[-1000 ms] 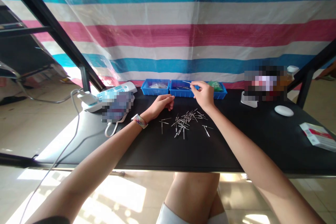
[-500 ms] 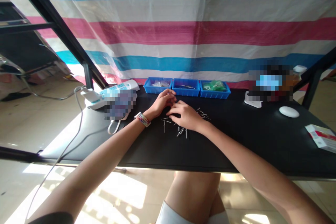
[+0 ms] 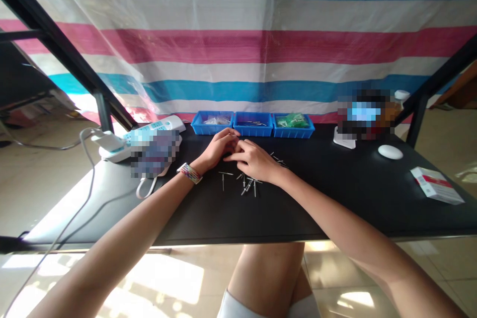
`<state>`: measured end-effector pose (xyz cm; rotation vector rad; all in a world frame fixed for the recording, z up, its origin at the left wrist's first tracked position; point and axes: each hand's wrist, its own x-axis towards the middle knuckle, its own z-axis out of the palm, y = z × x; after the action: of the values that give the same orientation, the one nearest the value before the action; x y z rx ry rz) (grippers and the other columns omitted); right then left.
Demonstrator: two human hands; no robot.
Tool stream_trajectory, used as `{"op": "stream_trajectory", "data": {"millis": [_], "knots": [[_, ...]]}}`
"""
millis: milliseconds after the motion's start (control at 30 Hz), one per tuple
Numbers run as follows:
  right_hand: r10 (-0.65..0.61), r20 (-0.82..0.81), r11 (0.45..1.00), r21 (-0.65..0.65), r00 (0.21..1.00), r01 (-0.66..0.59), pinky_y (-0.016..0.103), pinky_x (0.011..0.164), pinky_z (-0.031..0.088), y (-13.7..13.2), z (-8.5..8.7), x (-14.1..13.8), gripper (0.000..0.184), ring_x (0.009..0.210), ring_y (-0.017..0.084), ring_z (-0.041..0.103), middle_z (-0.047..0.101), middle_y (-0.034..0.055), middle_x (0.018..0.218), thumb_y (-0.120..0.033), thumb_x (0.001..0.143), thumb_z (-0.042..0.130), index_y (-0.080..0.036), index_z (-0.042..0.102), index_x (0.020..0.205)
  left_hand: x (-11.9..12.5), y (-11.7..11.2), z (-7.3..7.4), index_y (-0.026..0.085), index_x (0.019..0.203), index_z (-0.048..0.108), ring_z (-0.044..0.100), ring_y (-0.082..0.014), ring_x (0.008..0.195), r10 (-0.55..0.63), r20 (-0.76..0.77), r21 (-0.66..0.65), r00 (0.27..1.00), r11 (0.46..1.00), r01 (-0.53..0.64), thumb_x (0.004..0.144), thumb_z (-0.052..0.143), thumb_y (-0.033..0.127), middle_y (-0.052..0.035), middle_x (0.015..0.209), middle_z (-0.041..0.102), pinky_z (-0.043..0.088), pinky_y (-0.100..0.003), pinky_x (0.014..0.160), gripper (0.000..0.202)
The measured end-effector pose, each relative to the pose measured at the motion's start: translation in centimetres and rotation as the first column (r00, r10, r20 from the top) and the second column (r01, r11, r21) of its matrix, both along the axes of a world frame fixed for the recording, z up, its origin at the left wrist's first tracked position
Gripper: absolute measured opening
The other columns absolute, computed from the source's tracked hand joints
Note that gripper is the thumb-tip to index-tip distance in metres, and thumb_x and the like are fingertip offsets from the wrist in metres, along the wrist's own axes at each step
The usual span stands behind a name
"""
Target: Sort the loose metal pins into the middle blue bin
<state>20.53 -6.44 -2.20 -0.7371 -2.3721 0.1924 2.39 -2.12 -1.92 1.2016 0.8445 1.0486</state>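
My left hand (image 3: 219, 149) is just in front of the blue trays, its fingers curled and pinched together. Meeting it at the fingertips is my right hand (image 3: 255, 160), also closed, with its fingers bent. Whatever lies between the fingers is too small and too covered to make out. Several thin silver blind rivets (image 3: 246, 187) are scattered on the black tabletop below my right hand. More rivets (image 3: 279, 160) lie just beyond its right side, partly covered by it.
Three blue trays stand in a row: the left tray (image 3: 194, 125) with clear bags, the middle tray (image 3: 253, 131) with rivets, the right tray (image 3: 294, 132) with green bags. A power strip (image 3: 173, 123) is left; a white mouse (image 3: 390, 152) and small box (image 3: 436, 185) are right.
The camera view has turned slightly, so the table's contents sit further left. My hands stay together at the fingertips, with the fingers shifted a little. The scattered rivets look unmoved.
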Motion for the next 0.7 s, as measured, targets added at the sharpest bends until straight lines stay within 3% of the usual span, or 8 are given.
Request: {"op": "stream_trajectory", "data": {"millis": [267,467,600,700], "knots": [[-0.074,-0.164,0.997,-0.01,0.984,0.073,0.038,0.091,0.051,1.4,0.4,2.4,0.04,0.093,0.021,0.057,0.055,0.0067,0.094,-0.002,0.098,0.052,-0.024,0.085,0.104,-0.1,0.1,0.2,0.016,0.101,0.066,0.063,-0.0141,0.064,-0.014,-0.022,0.018,1.0,1.0,0.014,0.083,0.073,0.033,-0.0018,0.076,0.066,0.051,-0.024,0.055,0.026],[-0.201,-0.418,0.974,-0.181,0.886,0.136,0.033,0.087,0.055,2.1,-0.2,2.8,0.035,0.09,0.019,0.068,0.071,0.0065,0.095,-0.006,0.097,0.05,-0.02,0.082,0.103,-0.2,0.2,0.1,0.016,0.099,0.066,0.063,-0.0137,0.063,-0.039,-0.058,0.035,0.998,0.999,0.041,0.082,0.075,0.036,-0.0016,0.08,0.066,0.051,-0.024,0.054,0.028],[-0.251,-0.48,0.934,-0.347,0.841,0.081,0.037,0.096,0.057,2.2,-0.5,2.6,0.04,0.107,0.022,0.073,0.079,0.0071,0.118,-0.008,0.093,0.052,-0.022,0.082,0.116,-0.2,0.2,0.1,0.015,0.098,0.07,0.064,-0.014,0.066,-0.071,-0.133,0.08,0.989,0.993,0.082,0.084,0.076,0.041,-0.0028,0.082,0.066,0.051,-0.025,0.056,0.03],[-0.262,-0.488,0.883,-0.47,0.833,0.003,0.041,0.111,0.053,2.0,-0.6,2.5,0.053,0.129,0.023,0.068,0.073,0.0033,0.14,-0.008,0.088,0.053,-0.027,0.077,0.132,-0.2,0.1,0.1,0.014,0.098,0.073,0.063,-0.0144,0.069,-0.084,-0.177,0.104,0.981,0.989,0.103,0.086,0.075,0.047,-0.0044,0.084,0.067,0.051,-0.025,0.058,0.035]]}}
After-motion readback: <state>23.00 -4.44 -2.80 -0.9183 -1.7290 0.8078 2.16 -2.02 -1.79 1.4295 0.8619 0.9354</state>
